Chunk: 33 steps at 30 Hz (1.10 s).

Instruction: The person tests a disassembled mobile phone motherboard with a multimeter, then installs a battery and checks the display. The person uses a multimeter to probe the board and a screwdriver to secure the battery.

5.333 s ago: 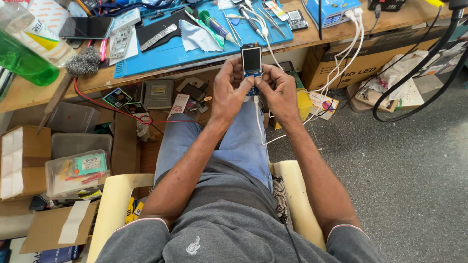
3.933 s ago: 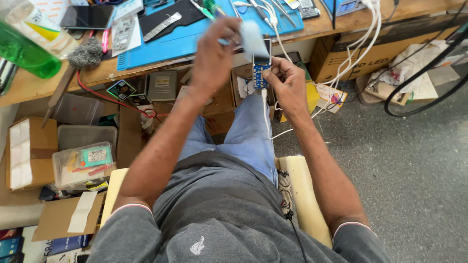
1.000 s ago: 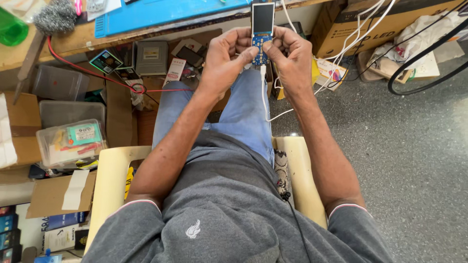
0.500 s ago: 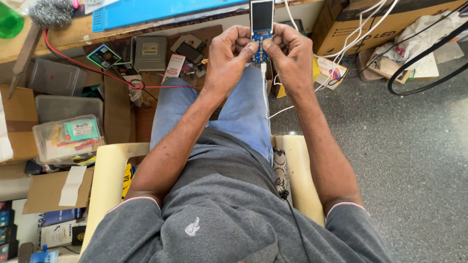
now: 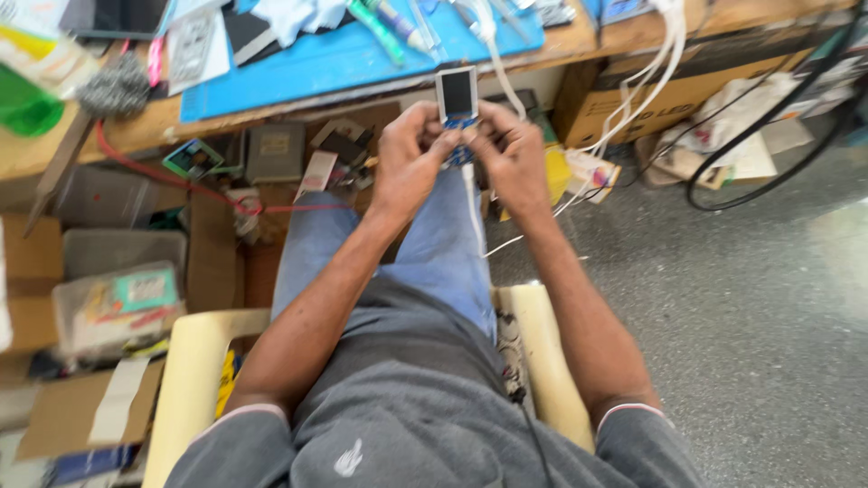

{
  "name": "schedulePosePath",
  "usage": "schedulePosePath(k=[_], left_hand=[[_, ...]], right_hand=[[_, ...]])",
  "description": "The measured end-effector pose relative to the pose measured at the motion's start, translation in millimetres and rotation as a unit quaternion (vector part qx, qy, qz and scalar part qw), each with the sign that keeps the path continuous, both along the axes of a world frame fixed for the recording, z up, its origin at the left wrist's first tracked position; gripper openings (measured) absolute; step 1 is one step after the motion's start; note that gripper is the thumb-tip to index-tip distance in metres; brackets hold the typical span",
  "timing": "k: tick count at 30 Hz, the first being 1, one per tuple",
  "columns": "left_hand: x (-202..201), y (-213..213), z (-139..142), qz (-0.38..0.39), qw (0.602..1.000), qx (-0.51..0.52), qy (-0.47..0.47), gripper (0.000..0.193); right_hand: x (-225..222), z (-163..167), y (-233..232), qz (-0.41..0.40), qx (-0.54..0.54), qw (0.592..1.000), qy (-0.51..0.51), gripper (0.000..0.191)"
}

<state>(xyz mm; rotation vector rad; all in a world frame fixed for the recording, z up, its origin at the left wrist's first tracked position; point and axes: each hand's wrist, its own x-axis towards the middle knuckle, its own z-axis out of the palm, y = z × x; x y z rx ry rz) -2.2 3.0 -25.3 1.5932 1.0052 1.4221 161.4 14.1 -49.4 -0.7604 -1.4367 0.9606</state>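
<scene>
small phone point(image 5: 457, 98) | lower half hidden by both hands' fingers | left hand point(image 5: 409, 167) + right hand point(image 5: 512, 155) grasping it | blurry

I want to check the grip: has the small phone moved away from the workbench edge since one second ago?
No. The small blue phone remains against the wooden workbench edge.

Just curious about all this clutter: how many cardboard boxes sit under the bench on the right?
1 that I can tell: a brown cardboard box under the wooden bench, behind white cables; others may be hidden.
</scene>
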Motion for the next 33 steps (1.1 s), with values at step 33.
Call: schedulePosePath(k=[33], left_hand=[[-9,14,19,0.054,0.986,0.079,-0.138,0.036]], right_hand=[[-14,8,-10,0.047,-0.047,0.998,-0.004,0.023]])
